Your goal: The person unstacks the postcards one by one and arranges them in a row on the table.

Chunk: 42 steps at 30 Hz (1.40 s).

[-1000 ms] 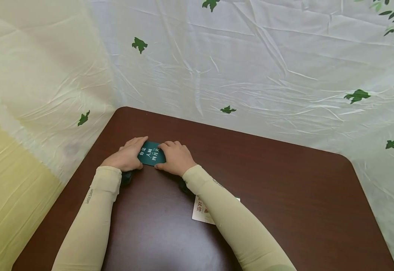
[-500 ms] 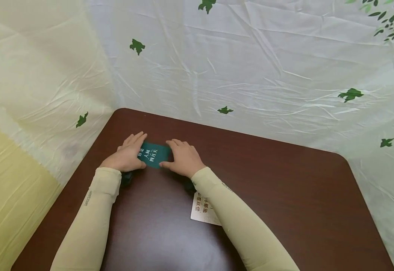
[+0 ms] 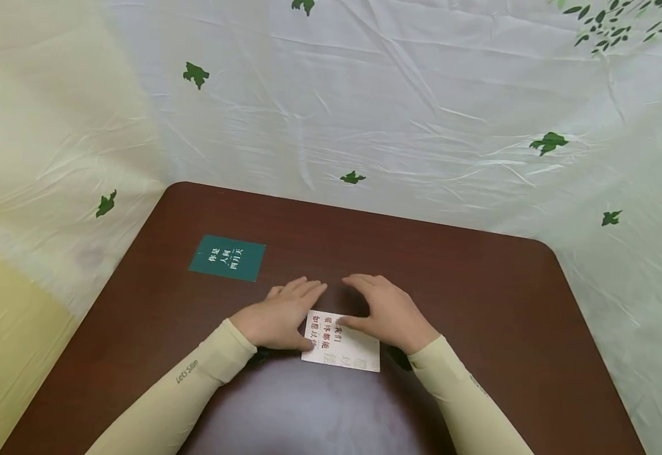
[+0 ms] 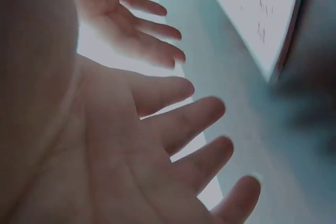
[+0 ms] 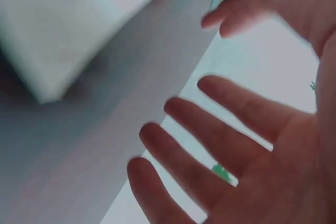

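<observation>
Both empty, our left hand and right hand flanked, perhaps for ready reach, the white card at six o'clock.

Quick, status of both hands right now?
Left hand: open, fingers extended, thumb over the white card's edge; contact unclear.
Right hand: open, fingers spread, thumb over the same card; contact unclear.

pale yellow sleeves, seemingly both lettered
</observation>
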Motion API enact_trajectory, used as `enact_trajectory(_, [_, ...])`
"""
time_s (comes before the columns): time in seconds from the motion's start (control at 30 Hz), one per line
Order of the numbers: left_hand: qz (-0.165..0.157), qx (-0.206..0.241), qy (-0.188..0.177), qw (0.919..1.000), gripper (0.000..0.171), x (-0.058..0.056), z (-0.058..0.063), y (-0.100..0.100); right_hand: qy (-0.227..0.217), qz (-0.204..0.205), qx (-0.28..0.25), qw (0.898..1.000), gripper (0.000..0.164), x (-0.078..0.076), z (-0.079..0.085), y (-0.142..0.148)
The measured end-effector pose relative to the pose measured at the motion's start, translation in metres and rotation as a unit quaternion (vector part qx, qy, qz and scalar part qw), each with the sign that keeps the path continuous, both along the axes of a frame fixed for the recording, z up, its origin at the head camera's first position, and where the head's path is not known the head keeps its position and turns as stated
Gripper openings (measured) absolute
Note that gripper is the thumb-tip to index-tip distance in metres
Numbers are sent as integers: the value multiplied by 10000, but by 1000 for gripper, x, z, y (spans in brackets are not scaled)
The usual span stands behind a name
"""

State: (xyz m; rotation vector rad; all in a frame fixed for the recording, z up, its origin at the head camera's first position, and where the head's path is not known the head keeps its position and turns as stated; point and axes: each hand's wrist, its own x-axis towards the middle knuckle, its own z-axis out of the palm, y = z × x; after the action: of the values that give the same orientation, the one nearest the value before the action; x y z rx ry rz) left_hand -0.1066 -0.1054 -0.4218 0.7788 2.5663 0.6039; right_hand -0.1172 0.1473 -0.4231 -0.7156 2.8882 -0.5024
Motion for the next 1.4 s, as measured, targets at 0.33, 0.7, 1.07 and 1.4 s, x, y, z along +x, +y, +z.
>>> enact_trajectory(0.33, [-319, -366, 482, 9977, 111, 20, -13, 19, -216, 230, -93, 9995, 86, 49, -24, 27])
enact_trajectory(0.7, [-606, -476, 731, 9943, 99, 21, -15, 29, -7, 144, -44, 9999, 77, 58, -25, 33])
enact_trajectory(1.07, [-624, -189, 753, 9950, 94, 12, -6, 21, 127, 226, -162, 9995, 78, 44, -17, 30])
enact_trajectory(1.4, [-174, 7, 348, 9992, 94, -34, 7, -6, 248, 261, -229, 9991, 78, 1, -10, 3])
